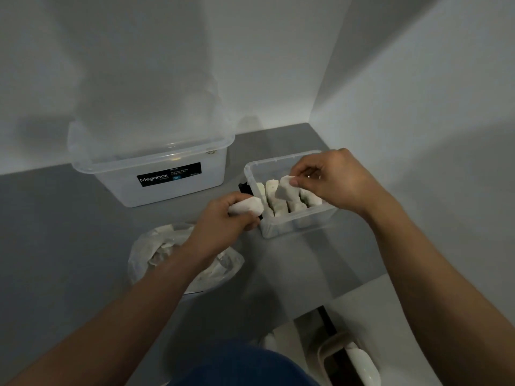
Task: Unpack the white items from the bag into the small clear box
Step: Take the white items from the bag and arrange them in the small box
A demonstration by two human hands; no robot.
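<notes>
Grey counter (69,246), white walls (139,65); left hand (223,220) and right hand (334,182) grip white items (284,188).

Likely a home storage corner: bare white walls (418,79) meet a grey ledge (55,232) holding a Megabox storage tub (178,188).

You can read "Megabox" in white on the black label (168,178) on the front of the big clear box (111,190); the smaller print beside it is too blurred to read

Left hand (223,218), right hand (334,182), bare forearms (156,277), blue clothing (242,366)
</notes>
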